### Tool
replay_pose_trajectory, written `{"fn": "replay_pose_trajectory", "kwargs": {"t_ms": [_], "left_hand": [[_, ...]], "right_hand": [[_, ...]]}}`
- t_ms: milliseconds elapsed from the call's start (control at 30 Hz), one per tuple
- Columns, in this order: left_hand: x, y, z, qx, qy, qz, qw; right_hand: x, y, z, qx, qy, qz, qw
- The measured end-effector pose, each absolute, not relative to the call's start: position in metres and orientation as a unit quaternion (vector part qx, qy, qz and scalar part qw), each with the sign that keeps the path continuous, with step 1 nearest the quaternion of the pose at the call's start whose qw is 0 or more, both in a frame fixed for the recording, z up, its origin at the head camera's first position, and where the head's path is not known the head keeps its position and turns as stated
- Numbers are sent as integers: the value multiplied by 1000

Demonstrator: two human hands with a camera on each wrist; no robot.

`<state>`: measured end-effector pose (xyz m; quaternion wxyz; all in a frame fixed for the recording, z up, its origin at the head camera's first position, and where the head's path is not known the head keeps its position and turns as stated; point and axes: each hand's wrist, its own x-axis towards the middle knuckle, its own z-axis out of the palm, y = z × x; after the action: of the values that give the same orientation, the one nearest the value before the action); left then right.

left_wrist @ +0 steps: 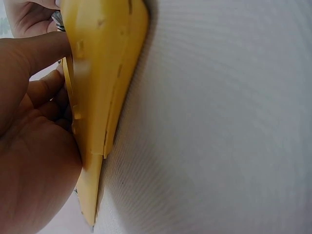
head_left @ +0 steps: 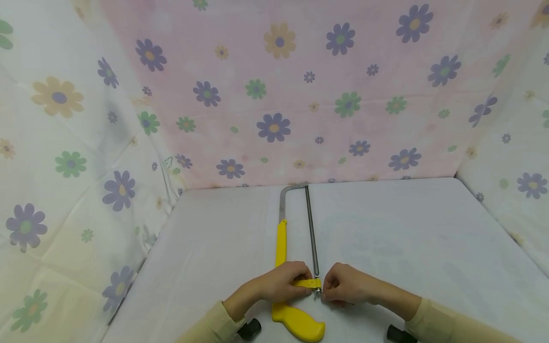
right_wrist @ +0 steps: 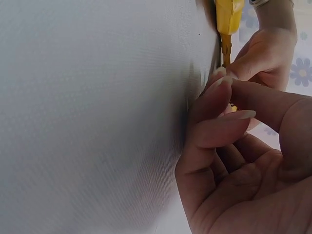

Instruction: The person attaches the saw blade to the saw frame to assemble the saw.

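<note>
A hacksaw with a yellow handle and a grey metal bow lies on the white table, its handle end towards me. Its narrow blade runs along the right side, up to a small yellow arm with a metal wing nut at the near end. My left hand grips the hacksaw at this yellow arm, thumb and fingers on either side. From the right, my right hand has curled fingers, with thumb and index tips pinched together at the wing nut. In the right wrist view those fingertips hide the nut.
The white table reaches back to a pink flowered cloth. White flowered cloth hangs at the left and right sides. Black wrist camera mounts sit beneath both forearms.
</note>
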<state>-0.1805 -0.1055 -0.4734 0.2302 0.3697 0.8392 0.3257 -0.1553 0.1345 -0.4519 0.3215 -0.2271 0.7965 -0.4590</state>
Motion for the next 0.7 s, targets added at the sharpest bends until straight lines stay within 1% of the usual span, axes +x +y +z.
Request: {"fn": "replay_pose_trajectory", "kwargs": {"t_ms": [233,700], "left_hand": [[-180,-106,-474,373,840,323,226],[-180,-106,-471,369,836,333,234]], "right_hand": [[-154,131,-452,-221,790,-469,328],[-154,128,-455,-201,807,-454,320]]}}
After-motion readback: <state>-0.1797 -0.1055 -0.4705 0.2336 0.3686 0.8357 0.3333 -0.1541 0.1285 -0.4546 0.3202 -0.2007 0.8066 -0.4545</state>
